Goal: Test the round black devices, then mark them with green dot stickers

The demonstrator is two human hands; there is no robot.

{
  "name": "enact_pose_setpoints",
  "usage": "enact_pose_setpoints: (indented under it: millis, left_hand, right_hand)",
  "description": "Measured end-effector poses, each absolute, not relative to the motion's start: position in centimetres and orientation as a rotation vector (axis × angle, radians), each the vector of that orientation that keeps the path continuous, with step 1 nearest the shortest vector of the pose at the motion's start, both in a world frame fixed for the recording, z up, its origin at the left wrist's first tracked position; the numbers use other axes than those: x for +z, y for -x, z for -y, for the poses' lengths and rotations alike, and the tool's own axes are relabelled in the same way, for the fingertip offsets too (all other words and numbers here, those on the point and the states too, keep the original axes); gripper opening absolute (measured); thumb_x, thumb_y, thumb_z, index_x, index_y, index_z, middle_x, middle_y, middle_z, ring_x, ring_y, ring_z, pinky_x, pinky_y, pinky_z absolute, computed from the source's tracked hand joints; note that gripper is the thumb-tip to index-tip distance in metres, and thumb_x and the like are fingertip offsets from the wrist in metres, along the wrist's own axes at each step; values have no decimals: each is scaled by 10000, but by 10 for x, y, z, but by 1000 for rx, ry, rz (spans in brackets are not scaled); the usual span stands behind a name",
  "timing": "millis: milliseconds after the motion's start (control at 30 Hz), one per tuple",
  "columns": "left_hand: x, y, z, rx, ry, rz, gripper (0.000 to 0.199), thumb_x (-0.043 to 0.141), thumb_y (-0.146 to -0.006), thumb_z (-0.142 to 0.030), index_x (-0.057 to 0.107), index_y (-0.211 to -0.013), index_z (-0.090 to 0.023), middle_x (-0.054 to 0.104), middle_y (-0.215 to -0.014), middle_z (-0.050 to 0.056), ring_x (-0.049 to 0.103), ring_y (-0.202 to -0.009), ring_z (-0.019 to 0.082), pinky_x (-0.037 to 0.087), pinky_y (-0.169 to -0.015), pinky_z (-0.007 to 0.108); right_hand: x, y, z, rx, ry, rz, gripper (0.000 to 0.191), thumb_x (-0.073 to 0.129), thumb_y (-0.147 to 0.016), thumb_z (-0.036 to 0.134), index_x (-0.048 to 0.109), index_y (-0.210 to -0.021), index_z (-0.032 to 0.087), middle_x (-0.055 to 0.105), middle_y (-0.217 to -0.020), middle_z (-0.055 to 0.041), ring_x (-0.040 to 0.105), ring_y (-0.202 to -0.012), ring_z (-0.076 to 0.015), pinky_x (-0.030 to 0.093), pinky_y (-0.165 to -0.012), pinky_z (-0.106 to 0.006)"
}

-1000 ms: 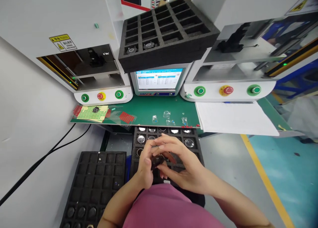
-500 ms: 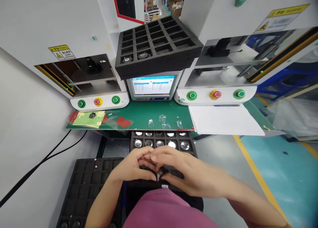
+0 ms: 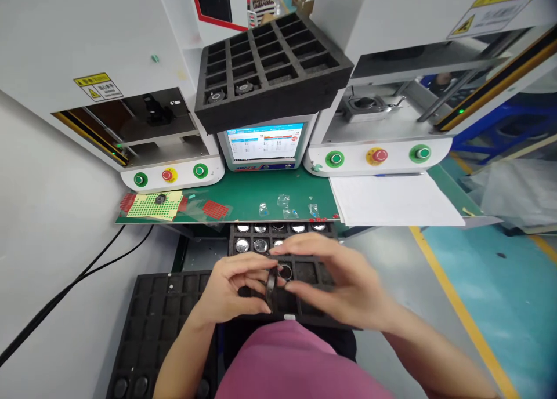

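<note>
A dark round piece like a watch case (image 3: 270, 289) stands on edge in my left hand (image 3: 232, 289), held between thumb and fingers. My right hand (image 3: 343, 280) is close on its right, thumb and fingers spread apart; its fingertips come near the piece. Between the hands a second round case with a shiny rim (image 3: 285, 271) shows above the black foam tray (image 3: 307, 274); whether it sits in a pocket is unclear. Round glossy pieces (image 3: 242, 246) fill the tray's far rows. My fingers hide part of the tray.
A green bench (image 3: 243, 190) carries two press machines, a screen (image 3: 265, 142), paper sheets (image 3: 391, 199) and sticker sheets (image 3: 155, 207). Another foam tray (image 3: 278, 100) tilts above the screen. A lower-left foam tray (image 3: 165, 312) holds a few round pieces.
My right hand has spread and moved up and slightly away from the held piece, which stays in my left. In the right machine a fixture now shows, and a red mark appeared on the screen.
</note>
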State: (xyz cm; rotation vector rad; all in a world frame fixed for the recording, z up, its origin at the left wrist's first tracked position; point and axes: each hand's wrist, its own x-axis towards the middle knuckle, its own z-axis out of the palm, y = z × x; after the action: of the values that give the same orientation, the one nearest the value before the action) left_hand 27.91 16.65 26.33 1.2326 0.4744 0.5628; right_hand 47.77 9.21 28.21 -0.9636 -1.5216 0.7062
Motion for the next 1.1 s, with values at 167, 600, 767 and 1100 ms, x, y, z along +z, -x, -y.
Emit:
enact_pose_setpoints:
  millis: [167, 600, 767, 1100]
  left_hand:
    - [266, -279, -157, 782, -1388, -516, 551, 840, -638, -74, 730, -1136, -283, 700, -1066, 110, 727, -893, 290, 632, -732, 345]
    - [276, -280, -151, 872, -1759, -544, 684, 853, -608, -43, 669, -1211, -308, 728, -1113, 83, 708, -911, 245, 595, -772, 322]
    - [275, -280, -156, 942, -1954, -444, 634, 846, -683, -203, 628, -1276, -252, 722, -1129, 106, 715, -912, 220, 599, -783, 311]
    - [275, -280, -159, 969, -2091, -387, 585, 809, -746, -277, 606, -1290, -204, 706, -1141, 101, 698, -978, 170, 586, -849, 250]
  right_hand:
    - [282, -459, -79, 809, 1035, 904, 177, 723, -812, 134, 614, -857, 266, 678, -726, 18, 660, -699, -133, 570, -672, -248]
    - [278, -451, -74, 1364, 940, 647, 239, 798, -739, 188, 569, -801, 222, 670, -692, 27, 646, -623, -111, 569, -603, -223]
    - [279, -450, -73, 1422, 972, 615, 256, 787, -735, 155, 552, -810, 224, 657, -682, 31, 637, -646, -118, 556, -628, -234]
    - [282, -452, -74, 1481, 973, 578, 273, 770, -744, 126, 537, -838, 231, 653, -694, 46, 624, -662, -104, 534, -645, -220]
